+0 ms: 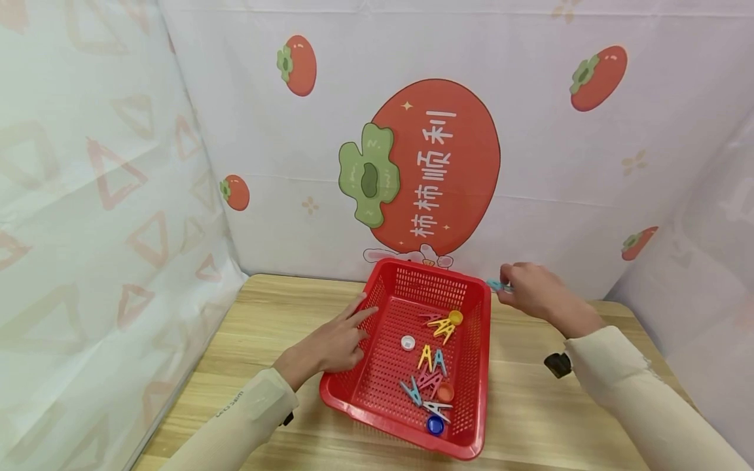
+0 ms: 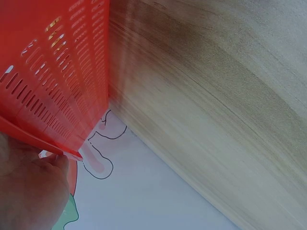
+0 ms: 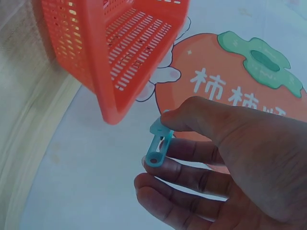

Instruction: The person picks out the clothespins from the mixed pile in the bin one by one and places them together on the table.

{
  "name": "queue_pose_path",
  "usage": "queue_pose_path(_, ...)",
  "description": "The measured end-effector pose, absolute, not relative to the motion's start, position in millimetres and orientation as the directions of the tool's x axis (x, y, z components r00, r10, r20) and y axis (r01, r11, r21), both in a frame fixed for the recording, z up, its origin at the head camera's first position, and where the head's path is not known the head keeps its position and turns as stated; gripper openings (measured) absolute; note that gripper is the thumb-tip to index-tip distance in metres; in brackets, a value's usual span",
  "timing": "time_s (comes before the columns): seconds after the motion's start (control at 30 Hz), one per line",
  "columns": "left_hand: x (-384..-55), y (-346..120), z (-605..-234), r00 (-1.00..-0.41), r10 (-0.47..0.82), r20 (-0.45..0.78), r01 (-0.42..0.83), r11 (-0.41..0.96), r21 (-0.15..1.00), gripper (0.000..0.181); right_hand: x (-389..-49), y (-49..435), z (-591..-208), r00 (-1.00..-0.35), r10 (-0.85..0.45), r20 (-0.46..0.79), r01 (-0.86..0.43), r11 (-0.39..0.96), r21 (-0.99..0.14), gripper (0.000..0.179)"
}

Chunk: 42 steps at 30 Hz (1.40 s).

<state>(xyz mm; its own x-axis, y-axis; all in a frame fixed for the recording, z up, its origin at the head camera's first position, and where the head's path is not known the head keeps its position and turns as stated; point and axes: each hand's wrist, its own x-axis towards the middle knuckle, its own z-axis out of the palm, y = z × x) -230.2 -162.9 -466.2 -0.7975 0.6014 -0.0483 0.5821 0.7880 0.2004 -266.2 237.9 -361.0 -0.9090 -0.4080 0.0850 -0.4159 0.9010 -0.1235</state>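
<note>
My left hand (image 1: 336,343) lies over the left side of the red plastic basket (image 1: 406,439), some fingers reaching inside the rim. In the left wrist view, part of that hand (image 2: 33,187) holds the rim (image 2: 43,141) from outside. Beyond the basket's right far corner, my right hand (image 1: 533,291) pinches a light-blue clothespin (image 3: 160,141) between thumb and fingers, off the table. Inside the basket lie several clothespins, among them a yellow one (image 1: 425,357), a blue one (image 1: 411,392) and a white one (image 1: 437,410).
Bottle caps also lie in the basket: a white cap (image 1: 408,343), a yellow cap (image 1: 455,318), an orange cap (image 1: 446,392) and a blue cap (image 1: 435,425). The basket stands on a wooden table (image 1: 265,327). A printed cloth (image 1: 542,170) hangs behind the table's far edge.
</note>
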Motion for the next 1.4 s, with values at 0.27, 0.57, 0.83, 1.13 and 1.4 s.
queue_pose_path(0.27, -229.7, -162.9, -464.6, -0.804, 0.592, -0.059, 0.570, 0.794, 0.213, 0.032, -266.8, 254.9, -365.4, -0.930, -0.359, 0.075, -0.366, 0.920, -0.142, 0.021)
queue_pose_path(0.57, -231.1, -162.9, -464.7, -0.801, 0.596, -0.063, 0.574, 0.793, 0.206, 0.032, -264.8, 274.2, -374.7, -0.947, -0.309, 0.087, -0.318, 0.939, -0.133, 0.020)
queue_pose_path(0.83, -231.7, -162.7, -465.6, -0.802, 0.594, -0.069, 0.571, 0.795, 0.204, 0.032, -262.7, 289.8, -396.9, -0.965, -0.255, 0.056, -0.261, 0.949, -0.179, 0.022)
queue_pose_path(1.13, -231.9, -162.5, -465.1, -0.803, 0.592, -0.072, 0.571, 0.798, 0.193, 0.031, -264.6, 298.8, -427.4, -0.978, -0.204, 0.036, -0.207, 0.951, -0.228, 0.032)
queue_pose_path(1.4, -230.8, -161.3, -463.6, -0.807, 0.586, -0.075, 0.563, 0.801, 0.203, 0.031, -264.0, 302.1, -449.8, -0.986, -0.164, -0.015, -0.154, 0.948, -0.279, 0.045)
